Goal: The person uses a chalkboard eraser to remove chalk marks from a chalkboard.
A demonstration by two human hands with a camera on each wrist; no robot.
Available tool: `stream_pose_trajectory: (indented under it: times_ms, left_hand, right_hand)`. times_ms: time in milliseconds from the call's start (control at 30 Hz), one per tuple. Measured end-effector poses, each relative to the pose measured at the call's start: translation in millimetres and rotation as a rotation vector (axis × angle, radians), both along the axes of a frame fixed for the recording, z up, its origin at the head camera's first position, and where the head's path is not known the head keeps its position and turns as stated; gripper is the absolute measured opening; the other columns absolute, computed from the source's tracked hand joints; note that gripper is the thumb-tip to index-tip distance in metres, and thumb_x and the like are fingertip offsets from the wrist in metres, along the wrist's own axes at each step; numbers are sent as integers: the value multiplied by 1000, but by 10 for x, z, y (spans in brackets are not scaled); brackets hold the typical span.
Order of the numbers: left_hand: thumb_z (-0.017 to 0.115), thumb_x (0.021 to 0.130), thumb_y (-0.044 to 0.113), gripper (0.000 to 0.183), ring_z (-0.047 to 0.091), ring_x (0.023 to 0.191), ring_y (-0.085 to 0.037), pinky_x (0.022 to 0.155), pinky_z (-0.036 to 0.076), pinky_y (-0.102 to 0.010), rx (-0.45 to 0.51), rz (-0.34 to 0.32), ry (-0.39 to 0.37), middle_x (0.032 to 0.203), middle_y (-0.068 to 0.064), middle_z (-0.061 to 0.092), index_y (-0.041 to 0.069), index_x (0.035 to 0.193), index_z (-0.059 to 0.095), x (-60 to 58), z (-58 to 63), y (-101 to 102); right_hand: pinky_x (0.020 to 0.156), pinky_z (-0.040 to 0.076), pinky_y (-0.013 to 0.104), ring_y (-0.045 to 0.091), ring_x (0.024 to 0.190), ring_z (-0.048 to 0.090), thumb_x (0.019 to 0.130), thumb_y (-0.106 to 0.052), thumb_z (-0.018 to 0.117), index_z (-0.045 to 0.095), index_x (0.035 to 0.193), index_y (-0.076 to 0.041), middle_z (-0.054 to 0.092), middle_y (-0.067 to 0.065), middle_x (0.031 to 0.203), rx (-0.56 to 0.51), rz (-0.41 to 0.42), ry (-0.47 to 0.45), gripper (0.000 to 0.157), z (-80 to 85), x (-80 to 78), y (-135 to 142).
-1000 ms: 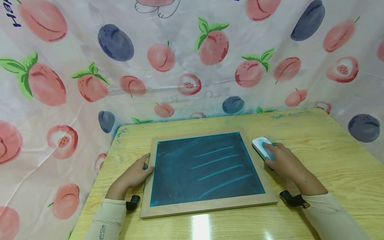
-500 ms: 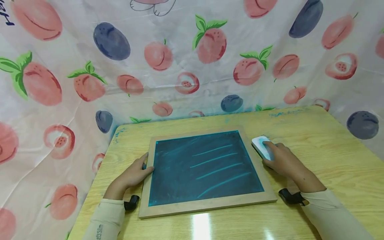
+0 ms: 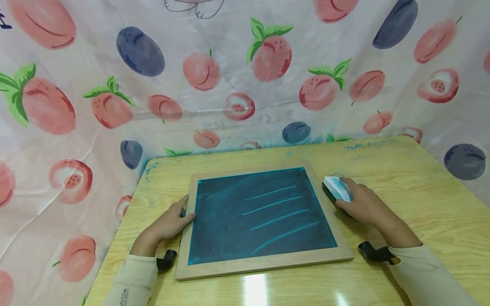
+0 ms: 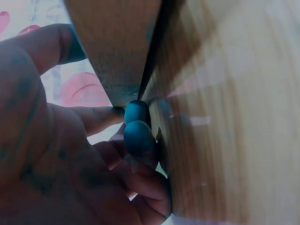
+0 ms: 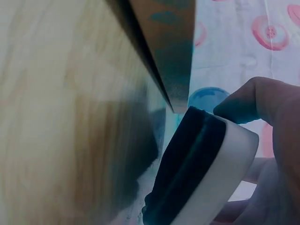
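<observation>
Tilted now onto its long edge, the eraser (image 3: 337,188) has come up off the counter (image 3: 402,178) since the earlier frame, where it lay flat under the right hand (image 3: 363,207); the white back faces the chalkboard and, in the right wrist view, the dark felt pad (image 5: 187,164) hangs clear of the wood. That hand's grip is clamped on the eraser, fingertips (image 5: 248,101) curled over the white top and the thumb presumably on the hidden side. It sits just beside the right edge of the chalkboard (image 3: 260,212), near the far corner of the frame, not yet over the slate. The left hand (image 3: 168,225) rests against the board's left frame with its grip closed lightly on the wooden edge, chalk-stained fingertips (image 4: 138,136) tucked against the rim. Four slanted teal chalk lines (image 3: 275,216) cross the right half of the slate, with a smeared haze around them. To do this well, I judge the felt should be turned flat before it meets the slate, laid down at the top line and drawn along the strokes with even pressure, while the left hand presses the frame firmly so the board does not slide. Around the counter hangs a fruit-printed cloth (image 3: 229,76), dusted teal near the far edge
</observation>
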State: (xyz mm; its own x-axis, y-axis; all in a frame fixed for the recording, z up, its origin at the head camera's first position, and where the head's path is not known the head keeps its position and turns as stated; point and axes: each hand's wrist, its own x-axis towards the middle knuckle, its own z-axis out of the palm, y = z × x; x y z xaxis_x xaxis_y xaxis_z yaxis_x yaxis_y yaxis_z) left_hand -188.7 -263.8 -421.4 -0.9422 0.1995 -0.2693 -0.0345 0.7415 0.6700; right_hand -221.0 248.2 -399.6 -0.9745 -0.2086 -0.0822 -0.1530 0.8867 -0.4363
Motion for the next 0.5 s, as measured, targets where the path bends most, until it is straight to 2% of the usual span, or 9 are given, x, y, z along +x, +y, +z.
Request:
stream_pose_trajectory:
  times_ms: [67, 200, 400, 500]
  left_hand:
    - [47, 95, 35, 69, 53, 82, -17, 76, 45, -31, -10, 3, 2, 119, -19, 42, 21, 150, 7, 4, 4, 1]
    - [46, 96, 33, 67, 56, 80, -19, 76, 47, -32, 23, -1, 18, 116, -19, 42, 24, 150, 7, -5, 13, 10]
    - [46, 96, 35, 69, 51, 93, -22, 82, 44, -36, -12, -10, 22, 128, -21, 38, 21, 150, 6, 24, 3, 7]
    - [46, 96, 33, 69, 53, 90, -21, 81, 45, -35, -2, -7, 25, 128, -22, 38, 20, 150, 6, 35, -3, 11]
  right_hand:
    - [71, 42, 50, 41, 96, 49, 87, -34, 55, 23, 144, 1, 45, 36, 120, -11, -5, 2, 74, 26, 18, -6]
    - [68, 42, 46, 37, 91, 48, 88, -32, 53, 22, 146, -3, 46, 35, 117, -23, -7, 30, 71, 92, 56, -25]
    - [66, 43, 45, 40, 95, 48, 90, -34, 53, 22, 147, -10, 42, 33, 121, -45, 12, 45, 70, 188, 139, -100]
    - [66, 44, 43, 39, 95, 49, 89, -31, 54, 24, 147, -12, 41, 32, 121, -55, 36, 67, 69, 242, 196, -187]
